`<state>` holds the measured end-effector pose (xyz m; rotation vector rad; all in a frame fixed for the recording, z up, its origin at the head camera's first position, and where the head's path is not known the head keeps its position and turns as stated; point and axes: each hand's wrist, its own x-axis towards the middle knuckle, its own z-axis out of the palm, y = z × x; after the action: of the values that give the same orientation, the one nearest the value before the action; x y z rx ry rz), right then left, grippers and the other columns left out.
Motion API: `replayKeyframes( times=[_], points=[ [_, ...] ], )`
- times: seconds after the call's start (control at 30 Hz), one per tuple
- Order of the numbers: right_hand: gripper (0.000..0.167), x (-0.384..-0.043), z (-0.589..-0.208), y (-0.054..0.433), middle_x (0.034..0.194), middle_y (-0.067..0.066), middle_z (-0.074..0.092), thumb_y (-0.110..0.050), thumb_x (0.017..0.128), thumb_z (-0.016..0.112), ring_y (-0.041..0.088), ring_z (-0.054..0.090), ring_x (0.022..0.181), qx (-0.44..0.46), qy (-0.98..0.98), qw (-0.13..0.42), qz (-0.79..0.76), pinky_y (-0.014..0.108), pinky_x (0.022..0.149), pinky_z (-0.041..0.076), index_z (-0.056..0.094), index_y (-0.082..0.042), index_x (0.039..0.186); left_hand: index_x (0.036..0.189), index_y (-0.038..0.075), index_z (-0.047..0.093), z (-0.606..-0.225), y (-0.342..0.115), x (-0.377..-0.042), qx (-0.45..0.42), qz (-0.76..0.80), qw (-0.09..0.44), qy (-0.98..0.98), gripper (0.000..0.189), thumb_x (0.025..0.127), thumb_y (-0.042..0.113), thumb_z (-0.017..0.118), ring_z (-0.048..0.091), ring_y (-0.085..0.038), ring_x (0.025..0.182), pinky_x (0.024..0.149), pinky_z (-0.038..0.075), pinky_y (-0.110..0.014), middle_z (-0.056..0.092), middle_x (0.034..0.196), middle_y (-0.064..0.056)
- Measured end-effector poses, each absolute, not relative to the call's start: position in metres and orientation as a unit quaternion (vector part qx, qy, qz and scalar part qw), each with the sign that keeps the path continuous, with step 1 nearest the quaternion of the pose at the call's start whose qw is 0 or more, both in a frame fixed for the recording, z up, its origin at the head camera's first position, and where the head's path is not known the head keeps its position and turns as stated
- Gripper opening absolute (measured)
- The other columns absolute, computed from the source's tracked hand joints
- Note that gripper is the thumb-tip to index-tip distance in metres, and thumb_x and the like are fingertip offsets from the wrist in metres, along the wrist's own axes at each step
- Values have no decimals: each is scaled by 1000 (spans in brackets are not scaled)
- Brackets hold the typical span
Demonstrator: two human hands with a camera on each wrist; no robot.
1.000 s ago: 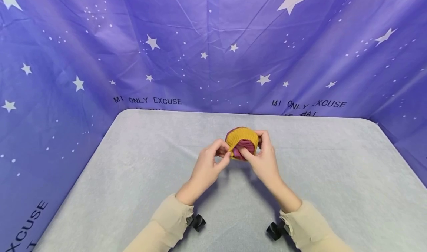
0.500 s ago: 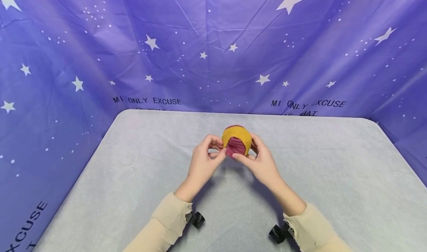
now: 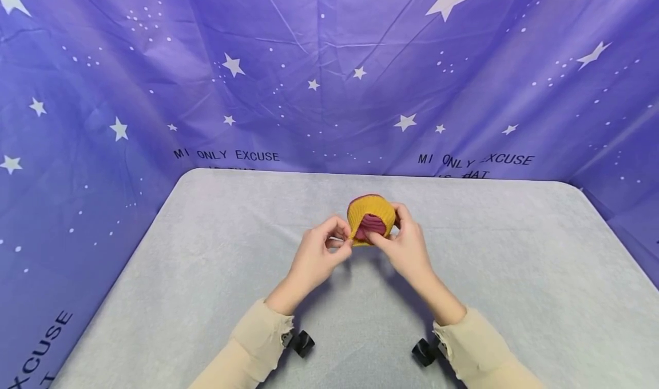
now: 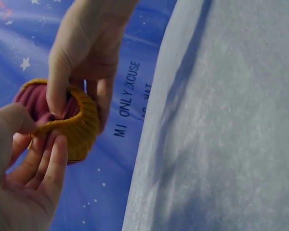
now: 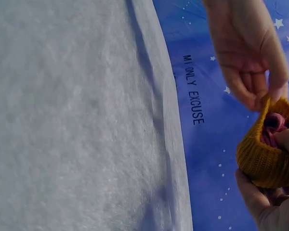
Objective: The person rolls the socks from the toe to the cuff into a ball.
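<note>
A rolled-up sock bundle (image 3: 372, 206) is held up over the table, its mustard ribbed cuff wrapped around maroon knit fabric. The mouth of the cuff faces the person. My left hand (image 3: 315, 256) pinches the cuff's left edge between thumb and fingertips. In the right wrist view that edge (image 5: 263, 113) is drawn out to a point. My right hand (image 3: 412, 253) grips the right side, thumb inside the opening against the maroon fabric (image 4: 37, 102) and fingers behind the ribbing. Part of those fingers is hidden behind the bundle in the head view.
A grey cloth-covered table (image 3: 206, 251) lies beneath both hands. Behind it hangs a purple-blue curtain (image 3: 319, 40) with white stars and lettering. A small black device is strapped near each sleeve cuff, the left one (image 3: 304, 343) and the right one (image 3: 423, 353).
The bundle shifted left and then back right. Half a second ago the right thumb was at the opening's lower edge; now it is inside again, and the left pinch pulls the cuff edge outward.
</note>
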<state>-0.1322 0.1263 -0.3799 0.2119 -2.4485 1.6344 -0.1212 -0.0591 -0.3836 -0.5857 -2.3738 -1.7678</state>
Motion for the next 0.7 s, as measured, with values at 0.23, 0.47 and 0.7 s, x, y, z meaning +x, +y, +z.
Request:
replayKeyframes(
  times=[0.23, 0.47, 0.7],
  points=[
    [51, -134, -381, 123, 114, 21, 67, 1, 79, 78, 28, 64, 106, 75, -830, 104, 543, 16, 73, 54, 53, 2, 124, 89, 6, 59, -381, -56, -117, -209, -564, 62, -797, 13, 82, -3, 65, 65, -16, 83, 75, 60, -22, 67, 85, -9],
    [53, -132, -389, 124, 119, 22, 65, -1, 81, 78, 29, 61, 110, 94, -814, 66, 569, 18, 78, 56, 52, 1, 127, 96, 6, 61, -385, -58, -121, -177, -553, 53, -812, 15, 84, 0, 69, 65, -18, 89, 77, 59, -20, 68, 93, -8],
    [52, -132, -386, 127, 124, 19, 65, -4, 83, 78, 32, 62, 117, 132, -808, 20, 574, 33, 91, 56, 56, -2, 130, 127, 7, 50, -384, -70, -127, -160, -575, 62, -800, 49, 84, 7, 75, 56, -26, 117, 95, 56, -37, 54, 128, -12]
  ],
)
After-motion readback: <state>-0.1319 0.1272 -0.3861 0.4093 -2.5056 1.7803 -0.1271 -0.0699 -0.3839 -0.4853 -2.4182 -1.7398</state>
